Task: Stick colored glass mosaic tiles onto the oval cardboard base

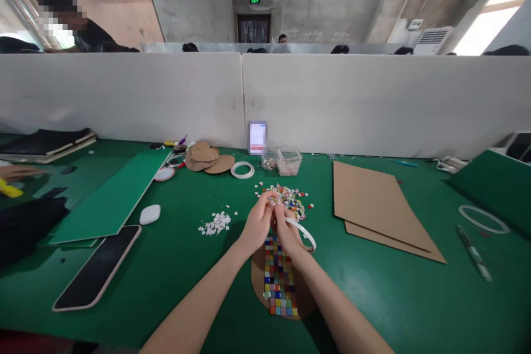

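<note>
My left hand (258, 221) and my right hand (286, 227) meet at the fingertips above a pile of small coloured tiles (297, 199). The fingers of both are pinched; whatever small piece sits between them is hidden. A ring-shaped white tape roll (307, 235) sticks out from my right hand, on its outer side, seemingly held in the palm. Below the hands, a sheet of multicoloured mosaic tiles (282, 293) lies on a round cardboard disc (258, 282), partly covered by my right forearm. White paper scraps (216, 223) lie to the left.
At the back are cardboard discs (219, 164), another tape roll (242, 170), clear containers (289, 161) and a lit phone (258, 138). Cardboard sheets (369, 199) and a pen (475, 254) lie right; a dark phone (99, 268) and green board (116, 196) left. A co-worker's hand (20, 171) shows far left.
</note>
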The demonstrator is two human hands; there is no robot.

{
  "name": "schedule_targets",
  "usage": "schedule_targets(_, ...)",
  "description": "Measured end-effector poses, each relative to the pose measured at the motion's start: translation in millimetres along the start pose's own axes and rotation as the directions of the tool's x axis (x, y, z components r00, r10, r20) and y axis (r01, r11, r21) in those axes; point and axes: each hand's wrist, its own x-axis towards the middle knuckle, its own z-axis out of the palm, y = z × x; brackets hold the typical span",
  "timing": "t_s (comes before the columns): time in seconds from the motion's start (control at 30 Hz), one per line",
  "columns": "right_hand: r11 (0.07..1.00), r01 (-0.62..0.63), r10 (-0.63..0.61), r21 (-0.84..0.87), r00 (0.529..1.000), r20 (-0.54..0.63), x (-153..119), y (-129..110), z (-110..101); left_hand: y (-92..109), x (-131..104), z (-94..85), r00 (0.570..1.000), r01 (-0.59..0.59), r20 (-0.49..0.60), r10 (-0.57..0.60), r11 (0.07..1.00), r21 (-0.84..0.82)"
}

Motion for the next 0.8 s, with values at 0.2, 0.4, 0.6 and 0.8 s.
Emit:
schedule_targets(0.2, 0.993, 0.066, -0.066, -0.100, 0.998, 0.002, -0.1, 0.0, -0.2, -3.2, -4.8, -1.7, 0.999, -0.036, 0.001, 0.036, 0.995, 0.096)
schedule_targets(0.4, 0.966, 0.164, -0.165, -0.198, 0.986, 0.012, -2.7, 1.7, 0.0, -6.0, -8.4, -1.3, 0.993, -0.114, 0.035, 0.110, 0.979, 0.169)
schedule_targets(0.6, 0.953, 0.214, -0.210, -0.215, 0.977, 0.042, -4.2, -0.7, 0.6, -7.1, -7.0, 0.1, 0.995, -0.098, 0.035, 0.093, 0.975, 0.199)
schedule_targets(0.8, 0.943, 0.224, -0.221, -0.248, 0.974, 0.040, -3.0, 6.6, 1.0, 2.6, -19.7, -12.2, 0.996, 0.089, -0.018, -0.087, 0.988, 0.129)
